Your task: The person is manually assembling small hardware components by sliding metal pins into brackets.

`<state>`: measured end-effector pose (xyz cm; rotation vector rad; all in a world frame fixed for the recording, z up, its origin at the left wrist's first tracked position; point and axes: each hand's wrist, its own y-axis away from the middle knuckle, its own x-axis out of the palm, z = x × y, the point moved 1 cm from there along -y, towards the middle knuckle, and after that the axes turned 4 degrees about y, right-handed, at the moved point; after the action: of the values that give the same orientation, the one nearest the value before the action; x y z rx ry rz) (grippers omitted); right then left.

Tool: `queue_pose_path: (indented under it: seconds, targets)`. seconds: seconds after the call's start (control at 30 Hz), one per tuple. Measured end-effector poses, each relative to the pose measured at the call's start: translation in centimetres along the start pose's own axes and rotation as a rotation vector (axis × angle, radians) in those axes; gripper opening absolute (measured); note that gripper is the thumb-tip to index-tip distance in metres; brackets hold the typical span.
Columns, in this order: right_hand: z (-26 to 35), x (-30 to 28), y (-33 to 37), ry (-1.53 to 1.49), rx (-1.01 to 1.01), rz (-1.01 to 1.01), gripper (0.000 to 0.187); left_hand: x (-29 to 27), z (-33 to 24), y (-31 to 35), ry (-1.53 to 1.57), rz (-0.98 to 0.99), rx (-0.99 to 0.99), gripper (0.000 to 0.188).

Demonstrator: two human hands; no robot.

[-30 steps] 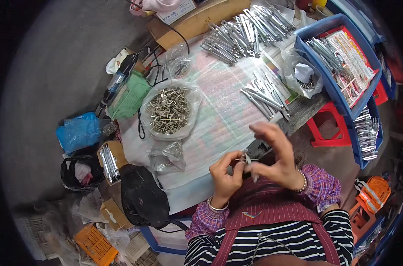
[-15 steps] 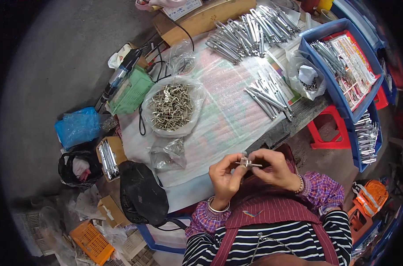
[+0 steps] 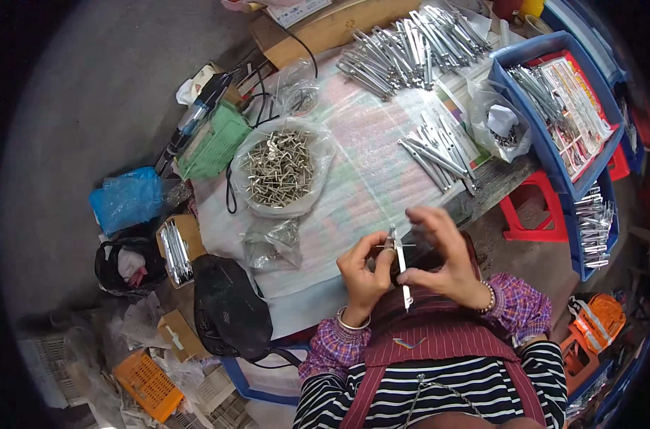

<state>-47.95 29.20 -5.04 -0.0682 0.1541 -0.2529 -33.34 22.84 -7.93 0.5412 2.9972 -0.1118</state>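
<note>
My left hand (image 3: 365,272) pinches a narrow silver metal strip (image 3: 405,294) near its upper part, in front of the apron. A thin pin sticks out sideways from the strip by the fingertips. On the other side, my right hand (image 3: 450,268) is open, fingers spread. Its thumb tip is at the strip's edge; whether it touches cannot be made out. Beyond the hands, on the sheet-covered table (image 3: 346,193), lies a small group of silver metal bars (image 3: 439,156). A clear bag of T-shaped metal pins (image 3: 278,169) stands open to the left.
A large pile of metal bars (image 3: 410,53) lies at the back. Blue trays (image 3: 498,68) with more bars stand at the right, above a red stool (image 3: 514,222). A power screwdriver (image 3: 189,125), a green basket (image 3: 214,143) and a black bag (image 3: 228,311) line the left.
The strip has swung from lying crosswise between both hands to pointing toward me. My right hand has let go and opened its fingers; my left hand keeps its pinch.
</note>
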Motion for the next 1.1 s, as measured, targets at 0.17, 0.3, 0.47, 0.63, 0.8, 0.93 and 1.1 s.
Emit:
queue_pose_path:
  seconds: [0.17, 0.3, 0.47, 0.63, 0.8, 0.93, 1.1]
  targets:
    - [-2.0, 2.1, 2.0, -0.479, 0.352, 0.133, 0.067, 0.0, -0.6, -0.2, 0.005, -0.034, 0.014, 0.016]
    - [-2.6, 2.3, 2.3, -0.325, 0.322, 0.119, 0.057, 0.0, -1.1, 0.0, 0.105, -0.006, -0.044, 0.016]
    - [-1.9, 1.1, 2.1, -0.13, 0.175, 0.185, 0.051, -0.2, -2.2, 0.7, 0.217, 0.052, -0.125, 0.017]
    - [-2.6, 1.6, 2.4, -0.411, 0.402, 0.145, 0.038, -0.1, -2.4, 0.6, 0.175, 0.034, -0.062, 0.017]
    - [-3.1, 2.3, 2.7, -0.052, 0.001, 0.013, 0.028, 0.0, -2.1, 0.9, 0.173, 0.03, -0.047, 0.016]
    - [-2.5, 1.1, 1.5, 0.159, -0.248, -0.032, 0.024, -0.3, -2.6, 1.1, 0.3, 0.103, -0.248, 0.017]
    - [-1.1, -1.7, -0.5, 0.453, -0.464, -0.144, 0.031, -1.1, -3.9, 1.2, 0.417, 0.278, -0.374, 0.02]
